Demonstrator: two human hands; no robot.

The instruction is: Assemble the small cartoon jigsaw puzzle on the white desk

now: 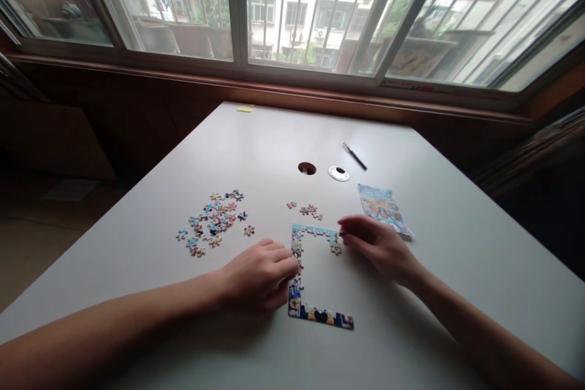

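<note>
A partly joined jigsaw border [295,304] lies on the white table, with its left side, top and bottom edges formed and its right side mostly open. My left hand [262,271] is curled at the border's left side, fingertips touching or very near it; whatever is under the fingers is hidden. At the top right corner, my right hand [381,247] pinches a small jigsaw piece [342,233], only a dark bit of which shows. A heap of loose jigsaw pieces [219,219] is spread to the left. Just above the border lie several more pieces [309,210].
Beyond my right hand lies a colourful picture sheet or packet [381,204]. A pen [355,156], a silvery ring-shaped cover [339,173] and a round table hole [307,169] are farther back. Yellow tape [245,108] marks the far edge, below barred windows.
</note>
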